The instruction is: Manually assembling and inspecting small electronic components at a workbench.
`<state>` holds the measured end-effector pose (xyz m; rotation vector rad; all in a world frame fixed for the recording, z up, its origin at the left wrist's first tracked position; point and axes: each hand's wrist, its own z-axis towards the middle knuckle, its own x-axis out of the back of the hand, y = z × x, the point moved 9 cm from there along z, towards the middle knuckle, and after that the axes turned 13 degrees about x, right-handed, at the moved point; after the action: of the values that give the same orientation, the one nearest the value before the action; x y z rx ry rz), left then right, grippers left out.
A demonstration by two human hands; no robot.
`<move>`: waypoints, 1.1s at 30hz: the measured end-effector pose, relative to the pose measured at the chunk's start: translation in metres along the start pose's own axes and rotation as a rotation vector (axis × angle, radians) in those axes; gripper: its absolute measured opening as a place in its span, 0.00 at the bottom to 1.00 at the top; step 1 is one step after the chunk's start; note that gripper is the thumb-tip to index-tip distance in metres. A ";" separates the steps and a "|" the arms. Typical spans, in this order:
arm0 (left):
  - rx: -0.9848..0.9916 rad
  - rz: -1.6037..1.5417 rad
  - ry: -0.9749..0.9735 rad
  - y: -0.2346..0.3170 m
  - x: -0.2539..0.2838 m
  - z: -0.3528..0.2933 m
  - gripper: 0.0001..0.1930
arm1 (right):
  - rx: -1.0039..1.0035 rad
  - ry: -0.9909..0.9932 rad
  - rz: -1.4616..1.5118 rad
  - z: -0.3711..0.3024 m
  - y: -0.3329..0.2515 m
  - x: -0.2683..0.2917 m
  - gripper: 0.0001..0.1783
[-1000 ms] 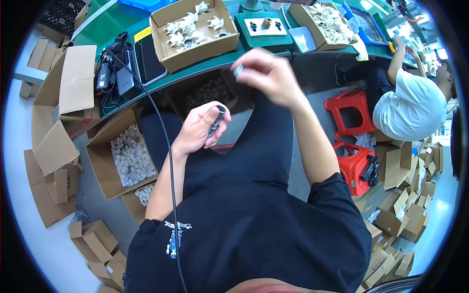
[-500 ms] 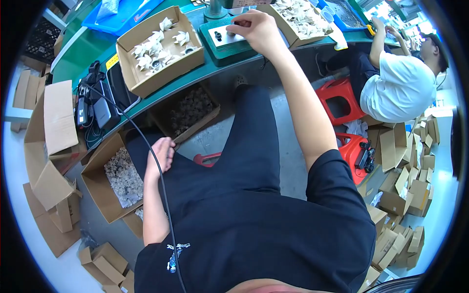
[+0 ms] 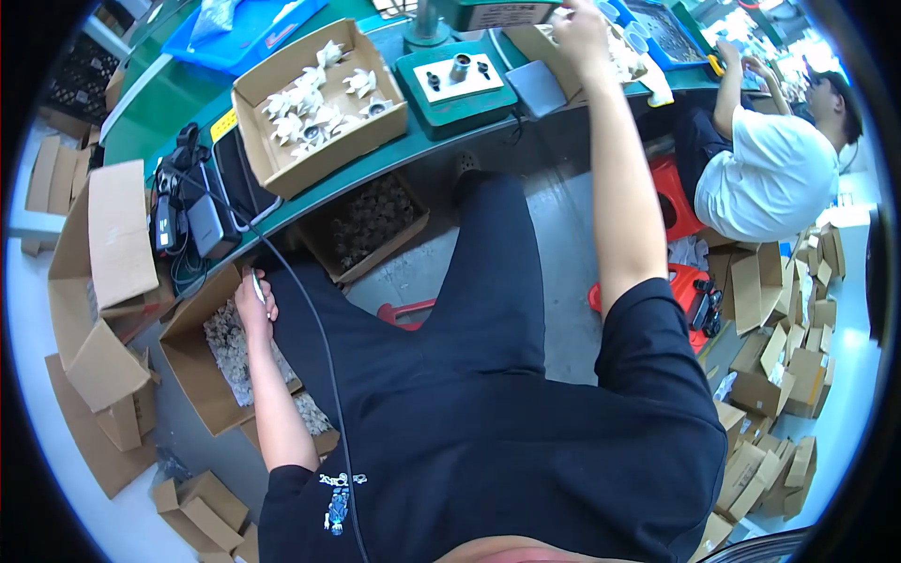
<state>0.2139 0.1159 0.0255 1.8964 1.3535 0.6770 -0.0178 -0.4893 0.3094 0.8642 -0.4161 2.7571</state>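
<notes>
on the green table [image 3: 178, 101], spiky white bits [image 3: 305, 101] lie in a box [image 3: 347, 150] near a bare metal peg [image 3: 460, 68], so work looks partly done, the low left hand [image 3: 254, 305] pinching something white [image 3: 257, 285], the right hand's [image 3: 580, 39] grip i cannot tell.

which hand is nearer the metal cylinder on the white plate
Right. The right hand is off to the metal cylinder's right; the left hand is farther, low to its left, by an open cardboard box.
</notes>
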 end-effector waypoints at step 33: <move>0.023 -0.091 0.021 0.002 0.007 -0.005 0.19 | 0.486 0.077 0.227 -0.053 -0.169 -0.007 0.14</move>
<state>0.2138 0.1235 0.0306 1.8380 1.4576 0.6405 0.0090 -0.3148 0.2972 0.8464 0.1965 3.1512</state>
